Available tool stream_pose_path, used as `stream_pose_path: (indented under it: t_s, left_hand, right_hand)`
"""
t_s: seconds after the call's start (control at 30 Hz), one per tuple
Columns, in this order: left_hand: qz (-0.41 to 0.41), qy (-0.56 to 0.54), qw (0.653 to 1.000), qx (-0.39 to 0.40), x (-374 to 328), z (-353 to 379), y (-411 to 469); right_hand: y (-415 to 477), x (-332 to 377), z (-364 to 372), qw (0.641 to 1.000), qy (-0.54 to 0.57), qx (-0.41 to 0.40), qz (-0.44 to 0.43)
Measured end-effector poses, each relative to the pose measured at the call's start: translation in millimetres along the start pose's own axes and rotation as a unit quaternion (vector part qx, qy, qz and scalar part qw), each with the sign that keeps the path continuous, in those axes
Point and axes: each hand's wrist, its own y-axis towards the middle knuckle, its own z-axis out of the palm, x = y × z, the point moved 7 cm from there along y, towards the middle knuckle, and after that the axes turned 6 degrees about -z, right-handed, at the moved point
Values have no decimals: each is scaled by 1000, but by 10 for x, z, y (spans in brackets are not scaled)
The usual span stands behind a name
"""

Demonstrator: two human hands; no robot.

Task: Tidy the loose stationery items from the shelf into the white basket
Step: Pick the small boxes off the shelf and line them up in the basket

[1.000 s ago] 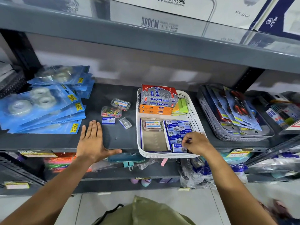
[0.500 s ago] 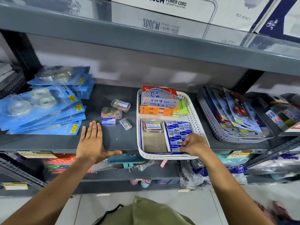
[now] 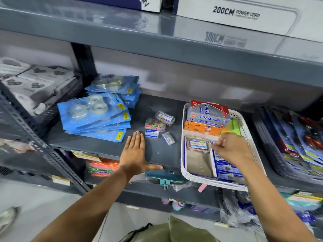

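Stationery shop aisle. Grey metal shelving [image 3: 108,147] with price labels [image 3: 85,155] on shelf edges, yellow price stickers on blister-packed tape rolls [image 3: 92,112], boxed power cords [image 3: 244,14] stacked above, scissors packs [image 3: 300,135] in grey basket.

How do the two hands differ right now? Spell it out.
The left hand lies flat and open on the shelf, fingers together, thumb over the front edge; the right hand is curled and raised over the white basket. The left looks sharp, the right blurred. Both are bare; neither visibly holds anything.
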Motion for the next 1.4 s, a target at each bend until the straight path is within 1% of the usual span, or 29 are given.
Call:
stream_pose_path:
  t_s: [0.1,0.2,0.3,0.37,0.47,0.5,0.57,0.63,0.7,0.77,0.83,0.9,0.93,1.0,1.07,1.13,1.23,1.3,1.4]
  left_hand:
    - [-1,6,1000,-1,5,6,10]
    - [2,6,1000,5,-4,6,19]
    - [6,13,1000,7,-3,17,28]
    - [5,18,1000,8,2,26,37]
    - [2,17,1000,7,5,32,49]
    - [2,16,1000,7,12,36,51]
    - [7,20,1000,5,8,37,48]
    - [8,24,1000,0,18,36,52]
    - [9,22,1000,-2,18,40,56]
    - [9,20,1000,-1,23,54,66]
    - [9,18,1000,0,24,61,74]
    - [8,17,1000,-1,25,68,82]
    - [10,19,1000,0,24,71,82]
    - [12,24,1000,4,25,78,82]
    - [11,27,1000,8,27,82,83]
    - [13,30,999,10,25,78,81]
    - [15,32,999,13,30,79,79]
    - [15,32,999,13,31,79,81]
    - [17,28,999,13,27,80,80]
  right_hand:
    - [220,494,92,994,34,-28,-100]
    - [405,922,255,984,51,-39,-163]
    - [518,1352,541,969,32,21,-243]
    - [569,1535,741,961,-35,65,-268]
    - [624,1609,1013,940,-162,133,-269]
    - [640,1607,1086,932,-193,151,-269]
    - [658,1570,1166,923,-218,174,-266]
    - [697,1549,1199,922,-214,189,-260]
    - [758,1528,1196,929,-182,208,-247]
    - [838,1554,1139,943,-111,212,-232]
    - [898,1624,1062,958,-8,191,-216]
    - [901,1730,1066,957,59,182,-220]
    - [886,1777,1115,953,70,190,-227]
    - [878,1830,1217,949,69,188,-243]
    - [903,1848,1245,952,47,154,-259]
    - [913,1871,1251,949,-29,127,-286]
    - [886,1892,1294,933,-128,124,-312]
    - [866,1917,1292,926,-145,121,-328]
    - [848,1934,1283,920,-115,148,-344]
